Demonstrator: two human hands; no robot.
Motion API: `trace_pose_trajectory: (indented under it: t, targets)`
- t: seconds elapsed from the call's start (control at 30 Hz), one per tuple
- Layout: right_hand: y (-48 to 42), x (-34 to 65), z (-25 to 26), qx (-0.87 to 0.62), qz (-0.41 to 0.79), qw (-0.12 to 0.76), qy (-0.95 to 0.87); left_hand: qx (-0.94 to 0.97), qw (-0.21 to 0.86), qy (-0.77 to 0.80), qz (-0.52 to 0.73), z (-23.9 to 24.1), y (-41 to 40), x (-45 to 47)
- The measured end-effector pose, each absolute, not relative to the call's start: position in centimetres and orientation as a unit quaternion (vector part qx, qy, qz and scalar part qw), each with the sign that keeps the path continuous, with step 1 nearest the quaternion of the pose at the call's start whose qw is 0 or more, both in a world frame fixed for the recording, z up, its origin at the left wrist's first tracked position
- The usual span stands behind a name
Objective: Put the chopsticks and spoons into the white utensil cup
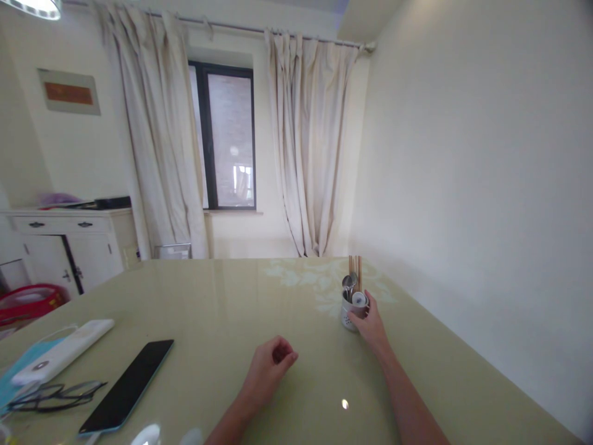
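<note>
At the right of the table (222, 309), a light-coloured utensil holder (348, 319) with small holes in its side stands upright. My right hand (371, 324) is closed around its right side, thumb at the front. Metal spoons (348, 283) and wooden chopsticks (357, 267) stick up out of the holder. A white round piece with a dark blue mark (359, 300), perhaps a ceramic spoon, shows at its rim. My left hand (271, 369) is loosely curled near the middle of the table, apart from the holder, and nothing shows in its hollow.
A black-screened phone (130, 386), folded glasses (58, 397), a white power bank (65, 349) and a blue cloth-like item (13, 377) lie at the left. The table's right edge runs along a wall (482, 185). A white cabinet (92, 247) stands beyond the table.
</note>
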State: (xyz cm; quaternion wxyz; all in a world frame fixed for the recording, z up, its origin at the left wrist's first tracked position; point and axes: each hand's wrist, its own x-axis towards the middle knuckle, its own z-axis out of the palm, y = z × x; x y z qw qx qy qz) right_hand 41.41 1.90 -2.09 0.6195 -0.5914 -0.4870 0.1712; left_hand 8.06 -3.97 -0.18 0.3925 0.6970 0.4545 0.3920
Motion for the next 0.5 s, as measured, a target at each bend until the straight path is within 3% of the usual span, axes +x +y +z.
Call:
trace_pose_trajectory:
  t: [0.27,0.5]
  targets:
    - [1.7,40.9,-1.9,-0.585,0.169,0.618,-0.497,0.695,0.382,0.478,0.376,0.0,-4.1,8.2]
    - [-2.1,36.2,2.6,-0.544,-0.072,0.670,-0.500,0.707,0.323,0.494,0.390,0.3,-4.3,8.3]
